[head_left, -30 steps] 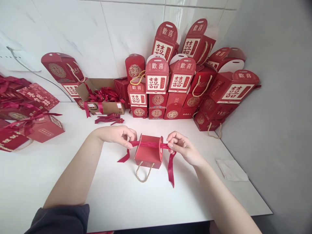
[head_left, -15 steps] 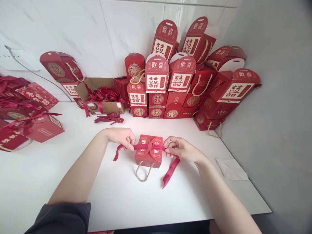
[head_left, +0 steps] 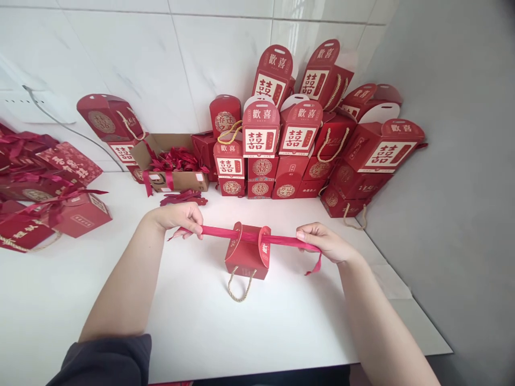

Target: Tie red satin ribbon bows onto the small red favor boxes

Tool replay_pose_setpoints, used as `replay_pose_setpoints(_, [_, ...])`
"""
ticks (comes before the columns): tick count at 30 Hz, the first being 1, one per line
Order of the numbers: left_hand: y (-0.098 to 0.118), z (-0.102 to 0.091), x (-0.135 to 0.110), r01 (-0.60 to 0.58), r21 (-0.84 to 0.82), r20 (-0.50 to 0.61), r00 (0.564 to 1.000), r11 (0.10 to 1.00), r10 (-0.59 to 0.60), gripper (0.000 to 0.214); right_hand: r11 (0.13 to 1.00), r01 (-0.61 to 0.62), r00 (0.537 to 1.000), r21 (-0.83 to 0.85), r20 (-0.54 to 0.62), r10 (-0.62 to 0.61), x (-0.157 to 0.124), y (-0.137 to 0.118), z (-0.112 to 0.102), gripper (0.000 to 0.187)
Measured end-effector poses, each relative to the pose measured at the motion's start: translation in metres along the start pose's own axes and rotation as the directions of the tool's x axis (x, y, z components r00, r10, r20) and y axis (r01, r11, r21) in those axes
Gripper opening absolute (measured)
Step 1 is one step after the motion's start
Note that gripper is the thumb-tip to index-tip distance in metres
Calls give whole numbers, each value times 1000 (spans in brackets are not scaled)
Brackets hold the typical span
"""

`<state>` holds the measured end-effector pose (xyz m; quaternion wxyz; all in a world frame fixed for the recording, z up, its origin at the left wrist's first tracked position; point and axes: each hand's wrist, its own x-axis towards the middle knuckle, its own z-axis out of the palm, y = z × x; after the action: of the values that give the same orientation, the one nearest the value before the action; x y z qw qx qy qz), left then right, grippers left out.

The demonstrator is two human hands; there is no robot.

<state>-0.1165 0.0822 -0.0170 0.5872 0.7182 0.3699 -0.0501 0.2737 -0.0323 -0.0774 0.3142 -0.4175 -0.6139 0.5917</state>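
A small red gift box (head_left: 246, 260) stands on the white table, its two rounded top flaps raised and apart. A twisted cord handle (head_left: 238, 297) hangs from its near side onto the tabletop. Through the flaps runs a red ribbon (head_left: 219, 231), drawn nearly straight across the box. My left hand (head_left: 181, 219), left of the box, pinches one length of it. To the right, my right hand (head_left: 322, 240) pinches the other length between thumb and fingers, and a loose end dangles below.
Stacked red gift boxes (head_left: 261, 134) line the tiled wall. A cardboard box (head_left: 181, 180) full of red ribbons stands at the back, with loose ribbons (head_left: 183, 197) before it. Ribbon-tied boxes (head_left: 82, 214) sit at left. A white tissue (head_left: 388, 280) lies at right near the grey wall.
Both hands have moved outward, away from the box, pulling the ribbon straighter. The flaps, folded down over the top before, now stand up and apart.
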Motion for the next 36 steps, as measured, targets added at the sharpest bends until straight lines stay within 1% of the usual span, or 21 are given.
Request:
replay_pose_setpoints(2, [-4,-5,-5,-40,-39,-2,999,998,40,23,1000,18,999,-22,33,-17,-4,-5,-8,46])
replay_pose_setpoints(4, [-4,-8,-9,-139,-38,2,990,990,139,25,997,14,994,-71,113,-6,-8,-14,-17,41])
replay_pose_setpoints(6, [1,-9,-11,-284,-17,-21,959,959,284,28,990,-3,983,-139,180,29,-14,-28,-24,35])
replay_pose_setpoints(8, [10,-9,-12,-395,2,-68,916,919,395,33,982,19,983,-190,180,16,-18,-46,-29,31])
replay_pose_setpoints(9, [15,-8,-12,-427,5,-98,900,904,425,35,978,58,989,-198,148,-29,-19,-55,-29,30])
replay_pose_setpoints(11, [26,-5,-11,-452,1,-147,882,892,448,36,969,146,989,-197,-9,-150,-19,-73,-27,28])
replay_pose_setpoints(13, [39,0,-7,-490,-20,-200,856,871,477,36,958,208,940,-195,-232,-251,-15,-88,-20,25])
replay_pose_setpoints(14, [46,4,-6,-529,-38,-249,827,848,505,37,953,236,898,-190,-331,-289,-12,-94,-16,23])
replay_pose_setpoints(16, [62,13,-2,-626,-73,-396,732,776,554,42,938,309,817,-160,-461,-347,-4,-103,-5,21])
replay_pose_setpoints(17, [71,19,-1,-661,-79,-479,682,747,553,44,924,358,783,-136,-496,-376,1,-106,1,19])
replay_pose_setpoints(19, [89,33,0,-667,-34,-616,601,744,510,40,883,463,726,-77,-538,-428,11,-111,14,17])
replay_pose_setpoints(20, [97,42,1,-658,9,-685,545,753,484,35,862,505,706,-46,-552,-443,17,-112,20,16])
replay_pose_setpoints(22, [113,59,3,-662,84,-800,401,745,446,26,832,555,680,-1,-576,-454,27,-113,33,15])
replay_pose_setpoints(23, [118,67,4,-672,99,-835,345,734,428,25,828,560,676,11,-584,-450,32,-113,40,16])
replay_pose_setpoints(24, [122,74,6,-675,99,-859,313,731,406,28,832,555,680,18,-586,-441,37,-112,46,20])
replay_pose_setpoints(25, [124,80,9,-670,82,-872,310,738,379,36,839,544,690,28,-583,-428,41,-110,51,25])
replay_pose_setpoints(26, [125,85,11,-661,53,-872,335,749,357,44,845,533,706,43,-573,-416,45,-108,56,30])
replay_pose_setpoints(27, [125,89,14,-642,16,-860,382,766,337,48,850,522,726,66,-557,-403,49,-106,60,35])
replay_pose_setpoints(29, [122,91,20,-591,-55,-817,489,805,304,40,849,512,767,130,-515,-383,54,-101,65,45])
replay_pose_setpoints(31, [119,91,25,-550,-85,-785,551,831,284,25,845,505,795,177,-476,-375,57,-97,66,53])
replay_pose_setpoints(36, [116,89,35,-507,-56,-788,551,860,273,22,862,491,808,131,-438,-394,56,-94,59,71])
